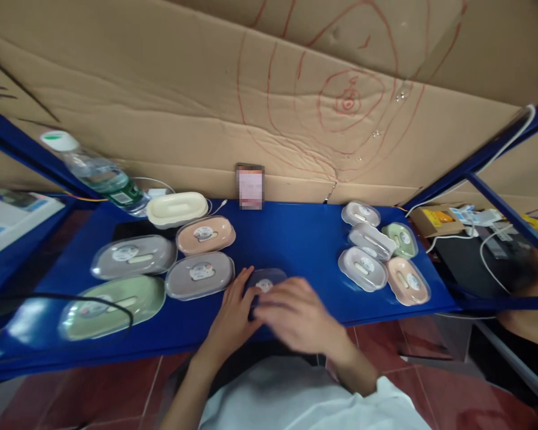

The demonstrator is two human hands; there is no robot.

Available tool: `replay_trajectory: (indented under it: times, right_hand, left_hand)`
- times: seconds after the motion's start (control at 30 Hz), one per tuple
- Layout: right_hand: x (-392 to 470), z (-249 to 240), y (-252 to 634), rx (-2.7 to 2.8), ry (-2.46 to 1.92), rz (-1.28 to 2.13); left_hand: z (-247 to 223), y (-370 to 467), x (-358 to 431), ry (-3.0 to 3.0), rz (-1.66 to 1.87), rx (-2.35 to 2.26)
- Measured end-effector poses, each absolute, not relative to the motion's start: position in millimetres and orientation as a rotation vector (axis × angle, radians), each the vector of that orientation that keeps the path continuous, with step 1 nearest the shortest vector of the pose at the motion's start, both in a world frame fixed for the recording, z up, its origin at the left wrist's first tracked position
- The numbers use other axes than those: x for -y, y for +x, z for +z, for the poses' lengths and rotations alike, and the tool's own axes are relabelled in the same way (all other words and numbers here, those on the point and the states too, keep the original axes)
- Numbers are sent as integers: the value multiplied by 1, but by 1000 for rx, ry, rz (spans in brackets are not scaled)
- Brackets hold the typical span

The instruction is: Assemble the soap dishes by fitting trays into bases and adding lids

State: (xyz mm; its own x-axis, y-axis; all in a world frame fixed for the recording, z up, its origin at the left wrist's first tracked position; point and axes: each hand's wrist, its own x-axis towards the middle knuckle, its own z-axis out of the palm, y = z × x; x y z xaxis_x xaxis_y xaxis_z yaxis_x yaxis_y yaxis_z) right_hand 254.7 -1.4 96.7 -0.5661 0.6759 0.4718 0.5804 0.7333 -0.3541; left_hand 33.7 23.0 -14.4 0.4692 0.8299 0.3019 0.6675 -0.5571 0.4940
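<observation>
A clear plastic lid [272, 275] with a round white sticker lies at the table's front middle, partly hidden under my hands. My left hand [233, 307] grips its left edge, fingers along the side and thumb toward the front. Over the right part of the lid, my right hand [302, 316] is smeared by motion, its fingers bent down near the sticker. Just left of my left hand sits a grey lidded box [201, 276], with a pink lidded box [206, 235] behind it.
A grey box [134, 257], a green box [114, 307] and an open cream box [177, 209] stand left, near a water bottle [103, 176]. Several smaller lidded boxes [363, 269] cluster at right. A small card [250, 186] leans on the cardboard wall [183, 119]. Another person's arm [531, 316] shows far right.
</observation>
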Motion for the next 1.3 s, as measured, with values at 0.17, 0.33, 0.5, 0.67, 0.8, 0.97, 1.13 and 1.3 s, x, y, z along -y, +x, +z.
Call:
replay_trajectory:
  times: [0.17,0.33,0.5,0.67,0.8,0.97,1.13,1.3]
  right_hand:
    - [29,58,221,2437,-647,320]
    - [31,47,325,2010,-1417,77]
    - [47,23,403,1673,-2002,-227]
    - [53,-9,407,1594,-2055,-325]
    - [38,-8,387,1728,-1920,-261]
    - [16,15,396,1786,-1894,-236]
    - [1,34,463,1405,-2136,-437]
    - [-22,43,510,1606,-2066,-264]
  left_hand:
    - [-20,30,-25,2484,711,-1247]
    - [-11,35,-24,2533,647,-1250]
    - [-9,34,-10,2551,628,-1265]
    - [-15,19,8,2582,632,-1232]
    - [-12,19,9,2598,648,-1278]
    - [-10,26,6,2613,669,-1314]
    - [-11,27,6,2602,652,-1342]
    - [-10,28,6,2609,647,-1347]
